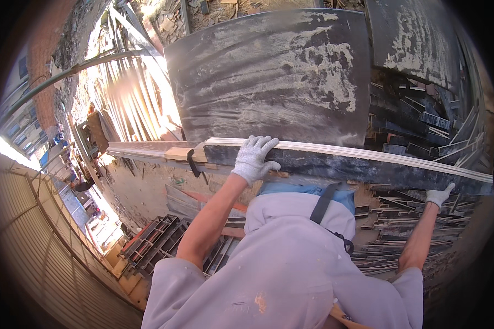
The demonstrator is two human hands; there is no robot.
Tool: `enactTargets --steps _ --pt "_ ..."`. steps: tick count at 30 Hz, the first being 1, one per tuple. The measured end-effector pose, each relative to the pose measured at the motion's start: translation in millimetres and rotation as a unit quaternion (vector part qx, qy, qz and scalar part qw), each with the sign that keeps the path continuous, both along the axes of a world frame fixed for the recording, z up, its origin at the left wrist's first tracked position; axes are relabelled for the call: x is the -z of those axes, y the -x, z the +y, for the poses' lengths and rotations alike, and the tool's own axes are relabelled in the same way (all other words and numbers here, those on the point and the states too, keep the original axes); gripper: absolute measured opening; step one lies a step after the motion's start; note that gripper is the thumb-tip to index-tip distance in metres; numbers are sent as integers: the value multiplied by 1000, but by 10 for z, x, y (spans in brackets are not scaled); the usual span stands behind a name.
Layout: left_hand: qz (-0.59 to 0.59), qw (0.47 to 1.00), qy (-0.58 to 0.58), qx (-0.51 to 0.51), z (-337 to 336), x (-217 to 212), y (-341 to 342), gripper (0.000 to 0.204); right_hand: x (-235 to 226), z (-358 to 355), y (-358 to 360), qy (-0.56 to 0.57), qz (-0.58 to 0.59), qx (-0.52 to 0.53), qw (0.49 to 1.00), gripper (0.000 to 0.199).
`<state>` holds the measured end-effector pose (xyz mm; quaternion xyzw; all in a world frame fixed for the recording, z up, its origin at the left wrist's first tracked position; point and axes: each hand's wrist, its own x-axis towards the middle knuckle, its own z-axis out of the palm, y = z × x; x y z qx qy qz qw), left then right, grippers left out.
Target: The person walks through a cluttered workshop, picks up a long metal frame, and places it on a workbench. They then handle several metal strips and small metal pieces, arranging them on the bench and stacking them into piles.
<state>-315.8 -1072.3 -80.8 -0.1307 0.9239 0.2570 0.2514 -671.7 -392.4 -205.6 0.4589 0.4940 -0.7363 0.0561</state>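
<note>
A long stack of plywood strips [346, 158], dark-faced with pale layered edges, lies across in front of me, reaching far to the right. My left hand [252, 159], in a whitish work glove, grips it near its left end, fingers over the pale edge and thumb against the dark face. At the right end my right hand [439, 195], also gloved, holds the near lower edge; the thumb shows and the other fingers are mostly hidden. Left of my left hand, a black clamp-like hook [192, 163] sits over a wooden beam [148, 152].
Beyond the strips lies a large dark panel [269, 77] smeared with pale dust, with another dusty panel [414, 41] to its right. Scrap strips [406, 230] are piled below right. Long slats [129, 98] lie at the upper left, and a metal frame stack [156, 241] stands lower left.
</note>
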Motion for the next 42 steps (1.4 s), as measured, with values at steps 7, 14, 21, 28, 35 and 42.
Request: enactTargets --steps 7,14,21,28,35,42 --pt "30 999 25 -27 52 20 -15 81 162 -185 -22 -44 -88 19 995 73" --pt "12 999 18 -50 53 84 -66 78 38 -491 20 -88 -163 -50 981 78" --pt "37 998 8 -54 38 136 -104 78 -205 -1199 104 -215 -311 -155 913 111" --pt "56 994 -28 -88 8 159 -140 77 634 -373 274 -213 -388 -226 868 89" --pt "80 991 -41 -96 -30 172 -189 77 569 -320 313 -224 -363 -190 884 79" --pt "40 996 -27 -80 -19 151 -107 76 138 -922 4 -341 -303 -155 876 97"
